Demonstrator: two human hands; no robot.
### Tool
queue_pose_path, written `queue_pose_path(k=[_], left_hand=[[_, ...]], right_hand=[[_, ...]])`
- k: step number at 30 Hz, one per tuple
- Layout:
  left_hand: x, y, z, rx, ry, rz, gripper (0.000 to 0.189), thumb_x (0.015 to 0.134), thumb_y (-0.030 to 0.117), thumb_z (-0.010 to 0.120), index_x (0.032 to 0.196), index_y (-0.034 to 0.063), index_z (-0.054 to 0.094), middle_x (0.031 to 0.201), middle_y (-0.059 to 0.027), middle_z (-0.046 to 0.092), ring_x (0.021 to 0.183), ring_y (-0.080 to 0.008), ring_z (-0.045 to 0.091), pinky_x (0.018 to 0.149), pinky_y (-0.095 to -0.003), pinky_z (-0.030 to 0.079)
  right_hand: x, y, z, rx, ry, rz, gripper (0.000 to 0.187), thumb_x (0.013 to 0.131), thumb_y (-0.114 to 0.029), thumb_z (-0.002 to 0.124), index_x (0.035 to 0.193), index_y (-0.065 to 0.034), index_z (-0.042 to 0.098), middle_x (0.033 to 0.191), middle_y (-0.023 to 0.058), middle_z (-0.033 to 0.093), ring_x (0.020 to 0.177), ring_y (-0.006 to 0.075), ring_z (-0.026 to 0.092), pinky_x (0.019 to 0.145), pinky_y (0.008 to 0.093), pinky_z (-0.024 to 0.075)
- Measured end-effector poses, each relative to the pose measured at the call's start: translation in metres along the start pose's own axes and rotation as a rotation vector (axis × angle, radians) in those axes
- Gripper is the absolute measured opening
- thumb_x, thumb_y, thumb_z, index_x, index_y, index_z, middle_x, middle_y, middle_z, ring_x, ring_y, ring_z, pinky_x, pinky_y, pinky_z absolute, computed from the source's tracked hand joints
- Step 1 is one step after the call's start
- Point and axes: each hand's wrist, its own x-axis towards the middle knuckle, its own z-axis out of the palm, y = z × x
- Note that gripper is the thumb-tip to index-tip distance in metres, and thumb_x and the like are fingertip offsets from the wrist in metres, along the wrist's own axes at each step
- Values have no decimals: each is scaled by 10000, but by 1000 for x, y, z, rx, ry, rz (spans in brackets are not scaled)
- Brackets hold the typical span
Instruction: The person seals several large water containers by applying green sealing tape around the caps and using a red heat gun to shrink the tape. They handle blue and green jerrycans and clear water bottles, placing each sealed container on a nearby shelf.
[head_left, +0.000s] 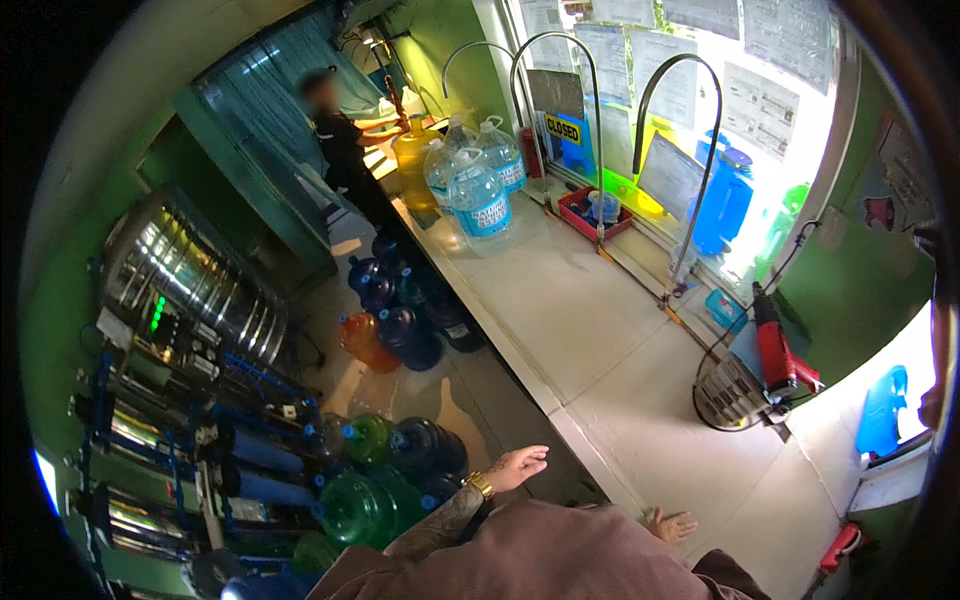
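Note:
My left hand (517, 466), wearing a gold wristwatch (478, 485), hangs in the air beside the counter's edge with its fingers stretched out and nothing in it. Flat on the tiled countertop (600, 322) rests my right hand (673, 526), fingers apart, partly hidden by my brown shirt (510, 555). Close to my left forearm stand large green water jugs (360, 506) and dark blue ones (427, 444) on the floor. Farther along the counter are several transparent water bottles (480, 202) with blue labels, next to an amber jug (415, 165).
Curved metal spouts (598, 135) rise along the window side, by a red tray (596, 217) of small items. A red heat gun (772, 341) stands at the right. A person (341, 135) works at the far end. Steel tanks (199, 270) and filter pipes line the left.

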Motion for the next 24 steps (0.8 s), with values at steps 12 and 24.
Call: queue_pose_path(k=[12, 24], left_hand=[[195, 11, -241, 393, 219, 72, 691, 963, 402, 666, 1500, 44, 420, 1453, -234, 517, 1342, -323, 516, 1099, -408, 426], [543, 26, -645, -411, 833, 265, 640, 1043, 428, 510, 1494, -14, 409, 1474, -169, 514, 1366, -269, 479, 1148, -398, 344]], right_hand=[[51, -45, 1, 102, 56, 354, 980, 945, -636, 541, 1576, 22, 184, 1600, 363, 151, 1518, 462, 116, 1227, 525, 159], [-70, -655, -82, 579, -249, -1044, 551, 1029, -319, 589, 1429, 36, 458, 1432, 221, 545, 1315, 316, 548, 1104, 408, 429]])
